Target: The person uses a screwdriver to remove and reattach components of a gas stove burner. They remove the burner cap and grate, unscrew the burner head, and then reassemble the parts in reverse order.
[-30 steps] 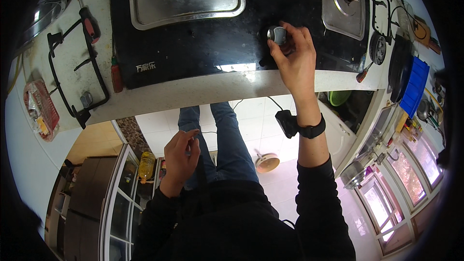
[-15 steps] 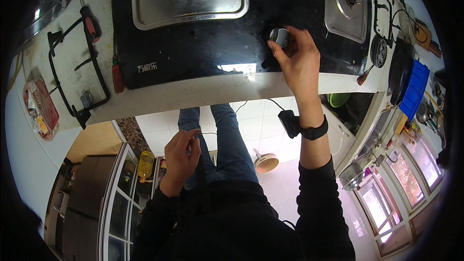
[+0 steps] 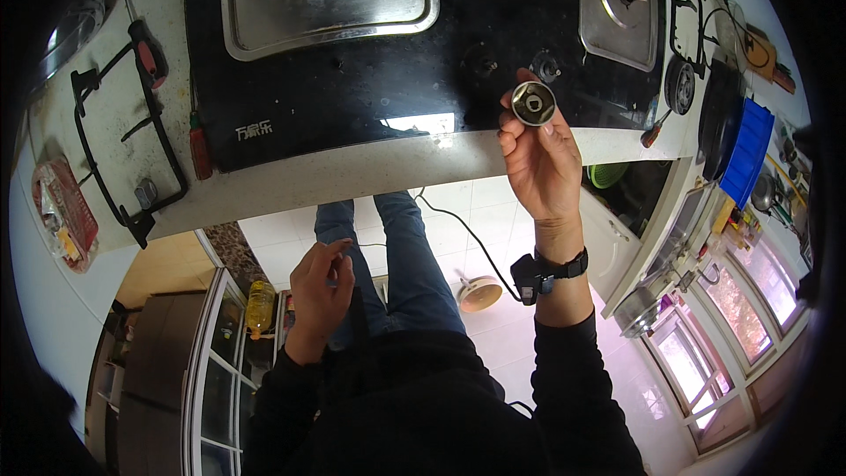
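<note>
A round gas stove knob [image 3: 533,104] is pinched in the fingers of my right hand [image 3: 546,172], its hollow underside turned up. The hand is above the front edge of the black glass stove top [image 3: 352,92]. Just beyond it, two bare knob stems [image 3: 546,65] stick up from the glass. My left hand [image 3: 319,291] hangs over my lap, well away from the stove, with its fingers curled together. Whether it holds anything small, I cannot make out. A second grey knob [image 3: 145,192] lies on the left counter, beside a black pan support [image 3: 176,145].
Screwdrivers [image 3: 148,57] lie on the counter left of the stove, one with a red handle [image 3: 201,154] along its edge. At right are another pan support [image 3: 687,22], a burner part [image 3: 679,85] and a blue tray [image 3: 747,150]. A cable runs to my right wrist strap [image 3: 564,269].
My right hand has lifted the knob off the stove, drawn it toward me and turned its underside up, exposing a stem. My left hand stays curled in nearly the same place.
</note>
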The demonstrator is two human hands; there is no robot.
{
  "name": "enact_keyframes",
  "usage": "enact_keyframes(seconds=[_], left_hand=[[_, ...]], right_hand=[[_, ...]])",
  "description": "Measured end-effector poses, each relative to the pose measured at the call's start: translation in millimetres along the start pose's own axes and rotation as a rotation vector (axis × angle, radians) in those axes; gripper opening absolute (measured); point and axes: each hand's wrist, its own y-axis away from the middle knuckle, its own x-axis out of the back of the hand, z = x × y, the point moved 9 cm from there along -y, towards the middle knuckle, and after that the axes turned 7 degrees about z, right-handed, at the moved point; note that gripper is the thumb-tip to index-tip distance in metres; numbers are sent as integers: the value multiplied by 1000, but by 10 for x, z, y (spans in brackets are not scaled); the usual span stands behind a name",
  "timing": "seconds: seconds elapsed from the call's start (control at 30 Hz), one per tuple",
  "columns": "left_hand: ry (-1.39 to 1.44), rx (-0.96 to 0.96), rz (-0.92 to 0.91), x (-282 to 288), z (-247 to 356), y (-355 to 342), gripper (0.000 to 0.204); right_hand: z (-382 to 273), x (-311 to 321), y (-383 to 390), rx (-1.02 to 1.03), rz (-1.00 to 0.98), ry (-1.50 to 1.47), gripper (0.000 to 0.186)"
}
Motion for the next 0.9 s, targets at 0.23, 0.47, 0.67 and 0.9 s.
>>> enact_keyframes(seconds=[0.23, 0.47, 0.67, 0.9], left_hand=[[-28, -24, -1, 6, 29, 19, 21], [-44, -58, -23, -7, 96, 0, 21], [-181, -120, 139, 460, 101, -151, 22], [-470, -154, 660, 2077, 37, -386, 24]], right_hand=[[-623, 463, 239, 436, 442, 712, 39], [-1035, 842, 358, 742, 546, 1629, 37], [-1016, 1127, 164, 673, 603, 1672, 49], [-689, 751, 588, 892, 372, 1619, 36]])
